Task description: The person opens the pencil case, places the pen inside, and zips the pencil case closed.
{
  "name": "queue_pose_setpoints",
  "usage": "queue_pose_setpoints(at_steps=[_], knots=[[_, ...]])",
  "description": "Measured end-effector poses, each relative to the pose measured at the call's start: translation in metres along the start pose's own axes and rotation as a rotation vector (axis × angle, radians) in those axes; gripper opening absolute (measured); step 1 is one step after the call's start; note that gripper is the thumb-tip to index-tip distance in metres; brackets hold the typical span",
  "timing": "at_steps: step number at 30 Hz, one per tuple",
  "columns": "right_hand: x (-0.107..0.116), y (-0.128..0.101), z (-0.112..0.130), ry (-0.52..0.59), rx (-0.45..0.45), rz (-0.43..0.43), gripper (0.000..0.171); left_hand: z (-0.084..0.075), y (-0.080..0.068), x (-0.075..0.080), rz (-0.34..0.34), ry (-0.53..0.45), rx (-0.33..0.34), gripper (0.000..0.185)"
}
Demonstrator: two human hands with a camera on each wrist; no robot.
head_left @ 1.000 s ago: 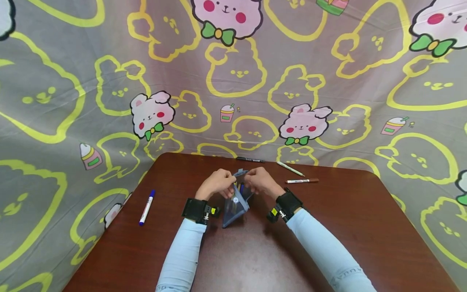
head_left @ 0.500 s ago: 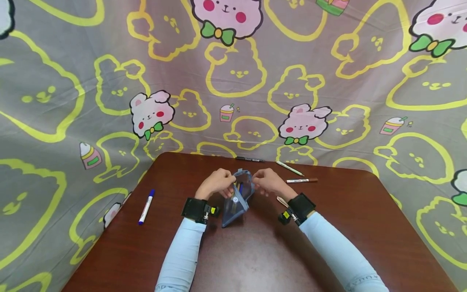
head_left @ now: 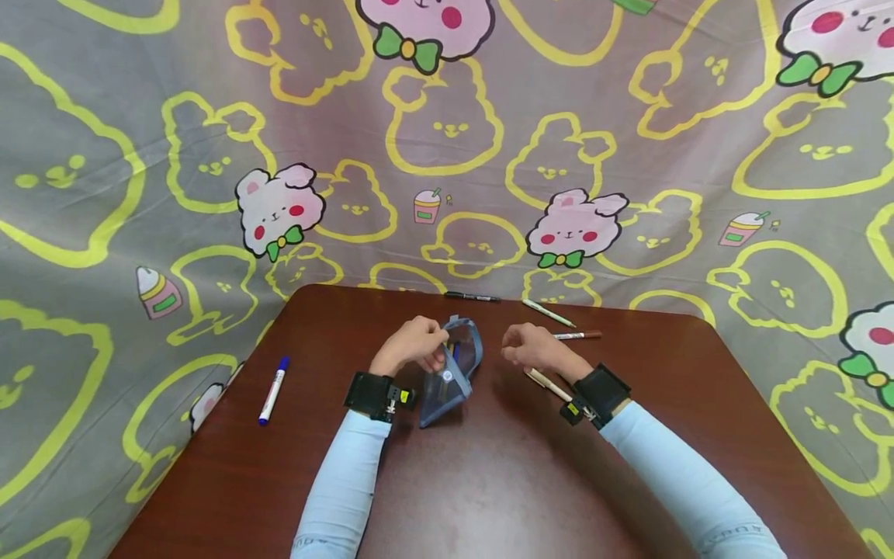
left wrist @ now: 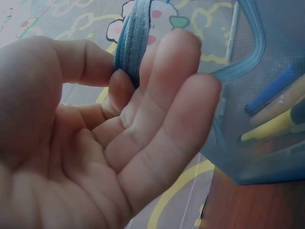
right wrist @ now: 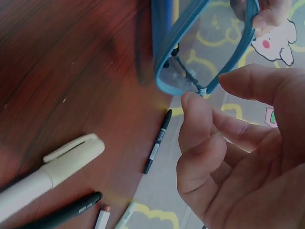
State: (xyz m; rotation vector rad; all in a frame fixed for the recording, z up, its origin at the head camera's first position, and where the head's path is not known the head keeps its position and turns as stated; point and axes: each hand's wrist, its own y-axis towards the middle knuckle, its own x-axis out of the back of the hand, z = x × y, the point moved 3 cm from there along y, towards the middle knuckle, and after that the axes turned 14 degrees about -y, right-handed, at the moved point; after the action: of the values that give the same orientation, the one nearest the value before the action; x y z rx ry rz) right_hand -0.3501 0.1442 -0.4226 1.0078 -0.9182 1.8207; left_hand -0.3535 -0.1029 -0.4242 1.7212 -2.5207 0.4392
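My left hand point(head_left: 412, 345) pinches the zipper edge of a blue see-through mesh pencil pouch point(head_left: 441, 400) between thumb and index finger. The pouch stands tilted on the table with its mouth spread. Inside it, the left wrist view shows a blue pen point(left wrist: 272, 89) and a yellow pen point(left wrist: 271, 128), among others. To the right of the pouch, my right hand point(head_left: 538, 347) is raised with loosely bent fingers and nothing between them. Below that hand lies a marker with a cream cap point(right wrist: 76, 160), partly hidden by the wrist camera in the head view.
Beside the cream marker is a black pen point(right wrist: 62, 213). Farther back lie a brown-and-white marker point(head_left: 590, 335), a pale green pen point(head_left: 549, 313) and a black marker point(head_left: 472, 296). A blue-and-white marker point(head_left: 274, 392) lies at the left. A patterned cloth point(head_left: 482, 186) hangs behind the table.
My right hand has left the pouch's mouth and moved right, uncovering the spread opening and coming over the cream marker. The left hand keeps its pinch on the pouch.
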Motion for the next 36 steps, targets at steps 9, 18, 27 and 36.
queue_pose_setpoints(at_steps=[9, 18, 27, 36], knots=[[0.000, -0.011, -0.018, -0.185, 0.007, -0.002, 0.033, 0.002, 0.001, 0.002, 0.004, -0.027, -0.004, 0.021], [0.004, -0.024, -0.043, -0.187, 0.005, -0.015, 0.041, -0.001, 0.000, 0.003, -0.007, -0.021, -0.011, 0.022], [-0.010, -0.035, -0.056, -0.244, -0.023, 0.031, 0.019, 0.001, -0.001, 0.004, -0.006, -0.024, -0.006, 0.021], [-0.028, -0.036, -0.060, -0.304, -0.056, 0.027, 0.011, 0.000, -0.002, 0.004, -0.001, -0.016, -0.011, 0.022]])
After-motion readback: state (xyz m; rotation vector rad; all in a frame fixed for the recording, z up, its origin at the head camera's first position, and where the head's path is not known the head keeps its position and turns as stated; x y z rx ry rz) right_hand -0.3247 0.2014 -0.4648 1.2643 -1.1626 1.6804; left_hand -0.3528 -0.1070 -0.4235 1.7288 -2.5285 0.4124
